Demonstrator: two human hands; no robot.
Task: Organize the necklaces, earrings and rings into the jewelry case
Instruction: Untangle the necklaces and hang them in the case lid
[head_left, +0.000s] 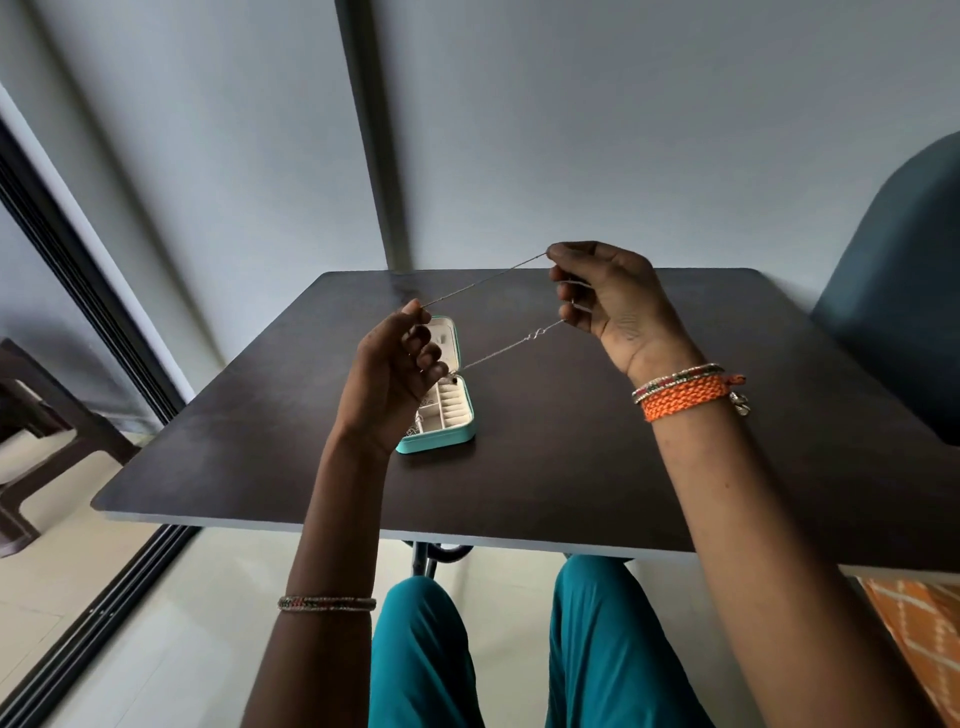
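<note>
A thin silver necklace (511, 344) is stretched in the air between my two hands above the dark table (571, 457). My left hand (397, 364) pinches one part of the chain with curled fingers. My right hand (605, 299) pinches the chain higher and further back. Two strands run between the hands, the lower one with a small twisted link. A small pendant hangs by my left fingers. Below my left hand, the open turquoise jewelry case (447, 410) lies on the table, its cream compartments partly hidden by that hand.
A blue chair back (898, 291) stands at the table's right side. A dark wooden chair (31, 431) sits at the left by a sliding door track. My legs in teal trousers are under the table's near edge.
</note>
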